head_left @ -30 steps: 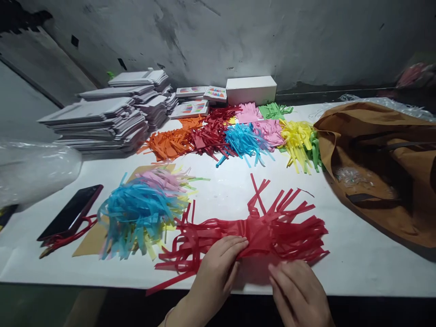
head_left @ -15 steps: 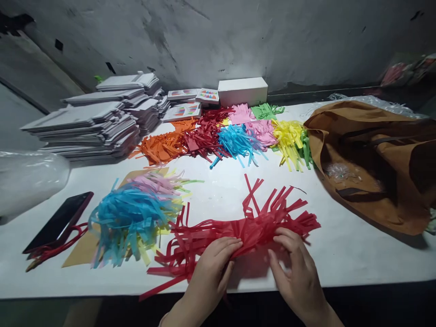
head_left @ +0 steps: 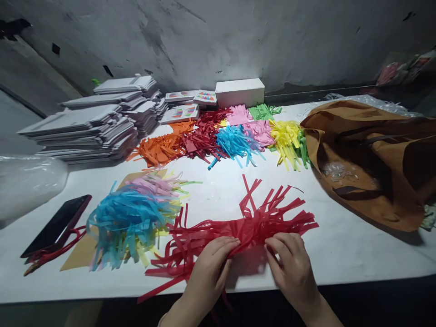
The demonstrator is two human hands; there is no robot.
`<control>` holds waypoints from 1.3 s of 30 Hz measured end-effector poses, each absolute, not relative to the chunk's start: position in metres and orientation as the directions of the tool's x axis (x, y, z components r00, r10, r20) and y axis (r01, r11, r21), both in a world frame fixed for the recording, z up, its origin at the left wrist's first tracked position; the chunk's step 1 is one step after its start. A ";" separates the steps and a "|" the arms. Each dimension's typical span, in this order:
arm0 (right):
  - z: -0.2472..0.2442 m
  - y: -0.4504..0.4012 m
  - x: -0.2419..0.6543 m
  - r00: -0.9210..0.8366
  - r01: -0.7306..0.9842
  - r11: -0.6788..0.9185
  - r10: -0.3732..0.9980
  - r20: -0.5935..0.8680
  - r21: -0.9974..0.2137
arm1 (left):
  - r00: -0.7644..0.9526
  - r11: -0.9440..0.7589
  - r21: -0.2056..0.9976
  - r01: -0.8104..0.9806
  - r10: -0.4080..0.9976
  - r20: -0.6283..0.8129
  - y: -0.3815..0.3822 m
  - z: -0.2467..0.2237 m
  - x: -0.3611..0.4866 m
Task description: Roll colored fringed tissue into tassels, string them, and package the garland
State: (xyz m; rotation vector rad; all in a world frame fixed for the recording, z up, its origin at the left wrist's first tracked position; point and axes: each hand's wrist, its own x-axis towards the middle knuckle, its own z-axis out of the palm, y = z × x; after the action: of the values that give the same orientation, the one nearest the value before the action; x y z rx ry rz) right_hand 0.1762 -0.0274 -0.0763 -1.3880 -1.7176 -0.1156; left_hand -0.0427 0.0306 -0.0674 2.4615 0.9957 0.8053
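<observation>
Red fringed tissue paper (head_left: 252, 227) lies across the front of the table, its strips spreading left and right from a gathered middle. My left hand (head_left: 214, 261) is closed on the paper's near edge, left of the middle, with thumb and fingers together. On the right, my right hand (head_left: 293, 263) pinches the near edge with thumb and index fingertip close together. To the left, a pile of blue fringed paper (head_left: 129, 213) rests over pink and yellow strips (head_left: 160, 184) and a tan sheet (head_left: 76, 254).
Stacks of white folded packets (head_left: 85, 127) stand at the back left, near a white box (head_left: 240, 93). Coloured fringe bundles (head_left: 200, 141) line the back. A brown bag (head_left: 371, 168) lies right, a phone (head_left: 57, 222) left.
My right hand has moved slightly left, and its thumb and index finger have come together at the red paper's edge. My left hand has barely moved.
</observation>
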 end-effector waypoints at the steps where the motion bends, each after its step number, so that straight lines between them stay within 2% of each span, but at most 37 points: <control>1: -0.076 -0.027 0.176 0.018 0.828 0.369 0.735 0.678 -0.423 | 0.589 -0.679 0.528 0.511 0.723 0.360 0.031 -0.067 -0.042; 7: -0.069 -0.014 0.173 -0.036 0.845 0.378 0.747 0.664 -0.379 | 0.578 -0.667 0.546 0.507 0.733 0.359 0.033 -0.064 -0.045; 12: -0.065 -0.013 0.178 0.042 0.879 0.307 0.713 0.700 -0.366 | 0.576 -0.696 0.485 0.530 0.715 0.396 0.035 -0.064 -0.047; 19: -0.067 -0.020 0.219 0.177 0.955 0.044 0.708 0.684 -0.293 | 0.614 -0.756 0.371 0.538 0.654 0.442 0.038 -0.067 -0.047; 22: -0.074 -0.034 0.260 0.274 0.959 -0.140 0.696 0.663 -0.248 | 0.638 -0.799 0.295 0.524 0.598 0.485 0.039 -0.070 -0.046; 24: -0.076 -0.047 0.282 0.368 0.927 -0.305 0.640 0.674 -0.217 | 0.671 -0.821 0.252 0.513 0.566 0.478 0.037 -0.072 -0.044; 26: -0.073 -0.058 0.288 0.402 0.901 -0.380 0.557 0.727 -0.208 | 0.711 -0.835 0.222 0.503 0.547 0.443 0.034 -0.074 -0.040; 27: -0.069 -0.061 0.283 0.374 0.917 -0.336 0.539 0.755 -0.215 | 0.727 -0.839 0.213 0.501 0.541 0.422 0.031 -0.075 -0.037; 28: -0.065 -0.063 0.273 0.298 0.953 -0.215 0.554 0.778 -0.213 | 0.738 -0.841 0.207 0.500 0.539 0.407 0.029 -0.075 -0.034; 30: -0.055 -0.058 0.242 0.009 0.963 0.206 0.625 0.780 -0.176 | 0.750 -0.837 0.208 0.505 0.546 0.374 0.024 -0.074 -0.028; 31: -0.051 -0.053 0.224 -0.207 0.887 0.440 0.648 0.733 -0.138 | 0.750 -0.831 0.218 0.511 0.555 0.358 0.023 -0.073 -0.025; 32: -0.049 -0.047 0.208 -0.360 0.807 0.578 0.643 0.676 -0.119 | 0.750 -0.826 0.230 0.514 0.563 0.347 0.021 -0.072 -0.024; 34: -0.051 -0.033 0.184 -0.460 0.738 0.657 0.655 0.600 -0.152 | 0.745 -0.813 0.260 0.521 0.581 0.326 0.020 -0.068 -0.025; 39: -0.068 -0.020 0.180 -0.446 0.726 0.633 0.732 0.516 -0.270 | 0.740 -0.791 0.290 0.538 0.608 0.288 0.019 -0.061 -0.044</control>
State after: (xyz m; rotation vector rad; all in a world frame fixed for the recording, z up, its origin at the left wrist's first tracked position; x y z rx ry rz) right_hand 0.1804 -0.0199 -0.0682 -1.1344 -2.2504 0.0131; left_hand -0.0437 0.0189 -0.0609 2.7523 0.9164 0.5526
